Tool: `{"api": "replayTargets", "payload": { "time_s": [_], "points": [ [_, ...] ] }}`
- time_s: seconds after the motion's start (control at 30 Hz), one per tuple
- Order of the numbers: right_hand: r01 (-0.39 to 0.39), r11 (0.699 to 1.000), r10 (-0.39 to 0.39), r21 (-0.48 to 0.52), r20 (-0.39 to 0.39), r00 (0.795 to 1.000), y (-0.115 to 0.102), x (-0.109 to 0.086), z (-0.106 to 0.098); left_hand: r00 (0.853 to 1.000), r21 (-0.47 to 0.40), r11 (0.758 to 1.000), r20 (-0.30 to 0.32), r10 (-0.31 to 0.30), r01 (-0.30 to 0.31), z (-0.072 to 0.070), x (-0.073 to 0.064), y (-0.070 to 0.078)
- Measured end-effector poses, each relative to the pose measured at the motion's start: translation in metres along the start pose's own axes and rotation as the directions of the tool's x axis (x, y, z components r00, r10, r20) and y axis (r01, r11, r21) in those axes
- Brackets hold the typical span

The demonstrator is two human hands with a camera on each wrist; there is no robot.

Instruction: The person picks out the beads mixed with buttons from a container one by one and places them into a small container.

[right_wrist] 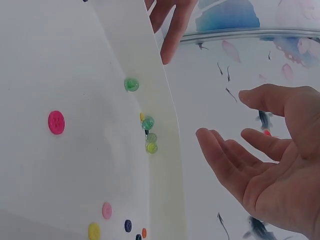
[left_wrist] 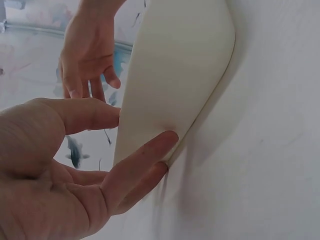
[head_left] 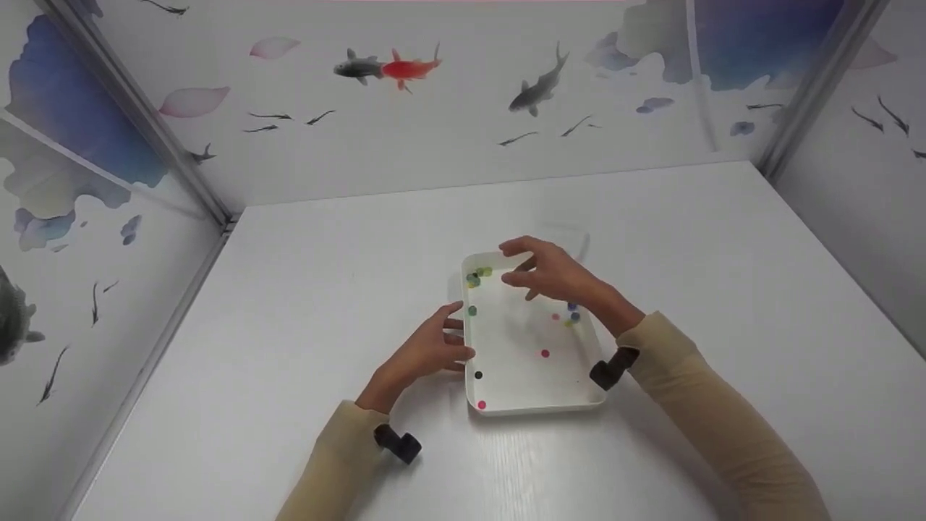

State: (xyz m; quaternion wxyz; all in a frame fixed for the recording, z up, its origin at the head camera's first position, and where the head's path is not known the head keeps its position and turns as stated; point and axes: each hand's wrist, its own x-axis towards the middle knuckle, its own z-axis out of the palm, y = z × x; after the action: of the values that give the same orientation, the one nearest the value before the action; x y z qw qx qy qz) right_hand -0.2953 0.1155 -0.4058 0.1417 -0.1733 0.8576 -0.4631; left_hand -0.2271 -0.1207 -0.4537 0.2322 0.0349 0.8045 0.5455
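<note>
A white rectangular tray (head_left: 535,412) stands on the table, holding small buttons and clear glass beads. My left hand (head_left: 427,346) pinches its left wall, thumb at the rim and fingers against the outside. Over the tray's far part hovers my right hand (head_left: 555,273), fingers loosely bent and nothing between them. Greenish beads (right_wrist: 148,123) and a yellow piece gather along one wall. A pink-red button (right_wrist: 56,122) lies on the tray floor. Nearer the right side are a light pink button (right_wrist: 107,210), a yellow button (right_wrist: 94,231) and a dark blue button (right_wrist: 128,225).
Just behind the right hand is a faint see-through object (head_left: 584,244) with a clear edge. The white table (head_left: 333,289) is bounded by panels (head_left: 463,145) printed with fish and petals. Each sleeve carries a black wrist camera (head_left: 398,443).
</note>
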Motion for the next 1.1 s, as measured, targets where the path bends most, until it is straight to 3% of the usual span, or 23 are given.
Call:
{"api": "replayTargets", "payload": {
  "time_s": [0.3, 0.77, 1.1],
  "points": [
    [-0.053, 0.996, 0.048, 0.068, 0.061, 0.997, 0.003, 0.014, 0.007, 1.0, 0.019, 1.0, -0.006, -0.018, 0.018, 0.0, 0.001, 0.0],
    [-0.156, 0.982, 0.146, 0.11, 0.094, 0.985, 0.001, 0.025, 0.02, 1.0, 0.02, 1.0, 0.019, -0.017, 0.017, -0.003, 0.002, -0.002],
    [-0.189, 0.978, 0.179, 0.089, 0.11, 0.978, 0.001, 0.031, 0.03, 0.999, 0.012, 1.0, 0.042, 0.006, -0.007, -0.005, 0.001, -0.004]
  ]
}}
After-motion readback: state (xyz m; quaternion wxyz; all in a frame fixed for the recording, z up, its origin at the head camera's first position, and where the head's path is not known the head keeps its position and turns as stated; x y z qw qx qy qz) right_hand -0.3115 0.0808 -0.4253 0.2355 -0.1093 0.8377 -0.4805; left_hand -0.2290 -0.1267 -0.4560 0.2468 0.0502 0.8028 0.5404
